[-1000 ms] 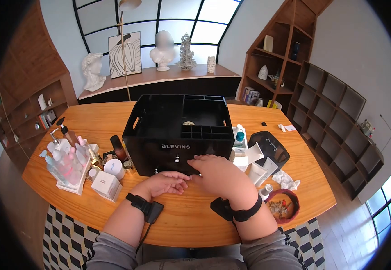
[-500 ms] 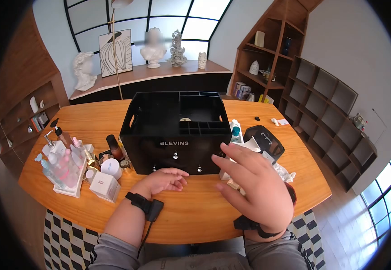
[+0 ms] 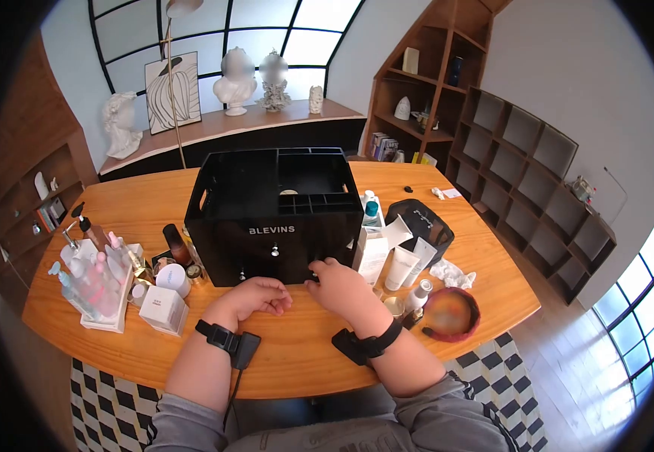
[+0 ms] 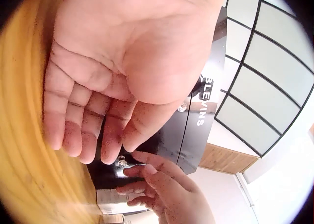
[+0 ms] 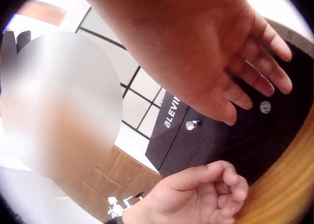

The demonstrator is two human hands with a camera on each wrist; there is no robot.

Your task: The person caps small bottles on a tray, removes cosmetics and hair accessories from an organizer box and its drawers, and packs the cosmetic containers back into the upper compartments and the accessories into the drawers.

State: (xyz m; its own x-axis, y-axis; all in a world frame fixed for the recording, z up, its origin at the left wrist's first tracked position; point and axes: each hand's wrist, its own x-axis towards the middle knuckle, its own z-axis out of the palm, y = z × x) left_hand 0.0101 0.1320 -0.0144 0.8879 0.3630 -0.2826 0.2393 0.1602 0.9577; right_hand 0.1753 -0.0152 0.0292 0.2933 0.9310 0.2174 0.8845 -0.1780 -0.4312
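Note:
A black drawer organizer [image 3: 297, 251] lettered BLEVINS stands on the table, with clear round knobs on its front. My right hand [image 3: 342, 288] is at the lower right of that front, fingers loosely spread. In the right wrist view, the lower right knob [image 5: 265, 107] shows just past its fingers. From the left wrist view, the right fingers [image 4: 164, 172] appear close beside this knob. My left hand [image 3: 248, 299] hangs before the lower left, fingers loosely bent around nothing. The upper middle knob [image 3: 274, 249] shows above both hands.
Left of the organizer are a white tray [image 3: 101, 322] of bottles, a white box [image 3: 164, 310] and a dark brown bottle [image 3: 175, 245]. On the right stand white tubes [image 3: 400, 269], a black mesh case [image 3: 421, 226], crumpled tissue [image 3: 453, 274] and a red-rimmed round container [image 3: 478, 316].
My right hand lifted away to the right, then came back to the organizer's lower right front. The left hand stays low before it, its fingers bending slightly more. The head view has swung right.

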